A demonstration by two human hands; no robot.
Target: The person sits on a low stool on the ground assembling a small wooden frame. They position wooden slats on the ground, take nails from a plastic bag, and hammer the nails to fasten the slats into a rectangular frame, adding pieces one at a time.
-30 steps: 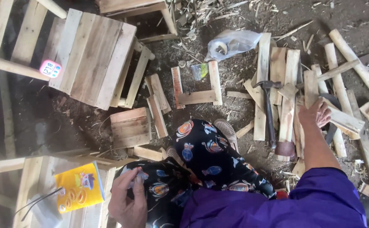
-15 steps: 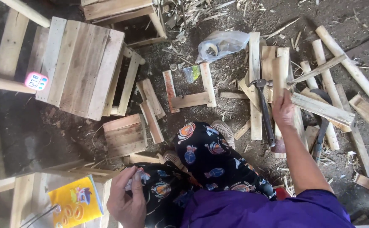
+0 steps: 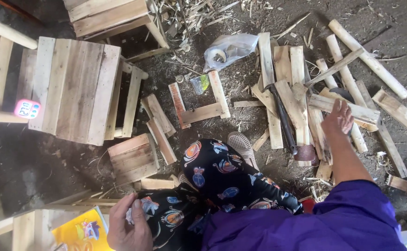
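Note:
My right hand (image 3: 339,118) is stretched out with fingers apart, palm down on a long wooden slat (image 3: 359,111) that lies across a heap of slats (image 3: 296,69) on the dirt floor. Just left of the hand lies a hammer (image 3: 285,121), dark handle pointing away, its head (image 3: 306,153) near my arm. My left hand (image 3: 126,227) rests on my knee in patterned trousers (image 3: 213,172), fingers curled; whether anything is in it is unclear. A three-sided wooden frame (image 3: 201,111) lies ahead of my shoe (image 3: 243,146).
A slatted wooden stool (image 3: 73,88) stands at the left with a pink timer (image 3: 26,109) beside it. A small slatted panel (image 3: 129,158) lies nearer. A clear plastic bag (image 3: 229,49) and round poles (image 3: 368,58) lie farther off. A yellow box (image 3: 78,232) sits bottom left.
My right hand has shifted back to the right along the long slat, which now lies lower and flatter on the heap. The view has drifted; the left hand stays on my knee.

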